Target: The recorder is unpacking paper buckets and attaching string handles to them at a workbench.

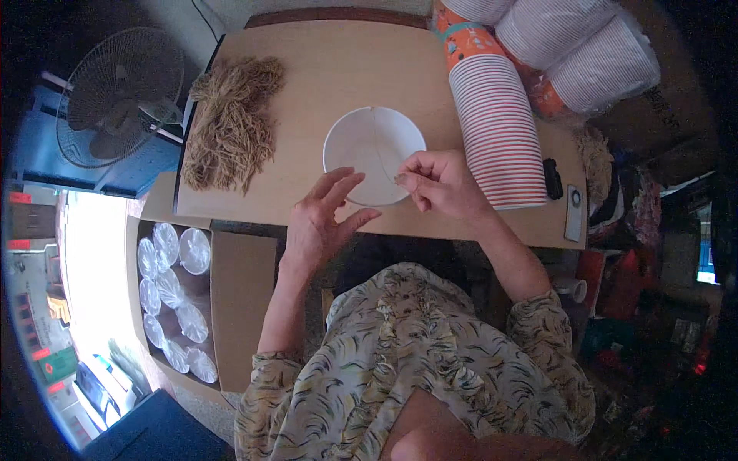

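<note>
We see a white bowl (350, 142) near the front edge of the bench (315, 65). The left hand (317, 221) spreads its fingers at the rim, while the right hand (447, 183) pinches a thin strand (378, 146) over the bowl. The brown bundle (232, 127) lies by the left edge.

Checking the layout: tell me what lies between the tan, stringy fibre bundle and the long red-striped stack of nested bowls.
Head view: a round white bowl, the left hand and right hand, plus bare tan tabletop.

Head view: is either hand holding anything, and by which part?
The right hand pinches a thin tan strand, apparently by its lower end; the left hand is open, with nothing visible in it.
</note>
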